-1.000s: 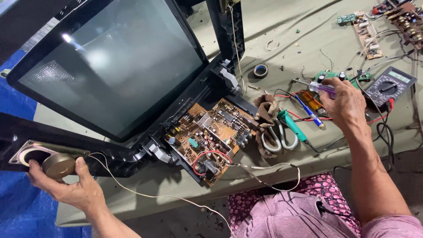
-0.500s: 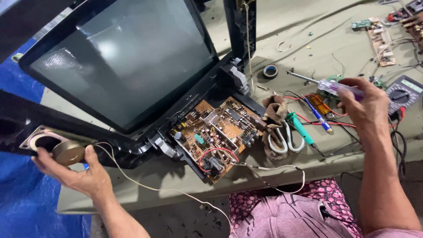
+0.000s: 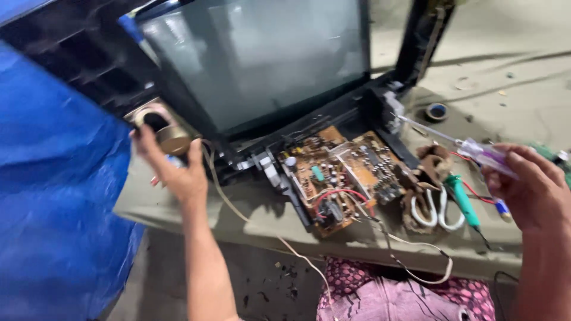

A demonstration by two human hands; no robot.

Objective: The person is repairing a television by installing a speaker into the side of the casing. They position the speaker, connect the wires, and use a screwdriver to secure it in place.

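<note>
Apparently hands hold speaker at table edge, screwdriver over bench.

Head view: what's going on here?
A person works on an opened picture-tube set on a workbench. The left hand grips a small round speaker at the set's left corner, a pale wire trailing from it. The right hand holds a clear-handled screwdriver, its tip pointing at the frame. The brown circuit board lies pulled out in front, a green-handled tool beside it.
</note>
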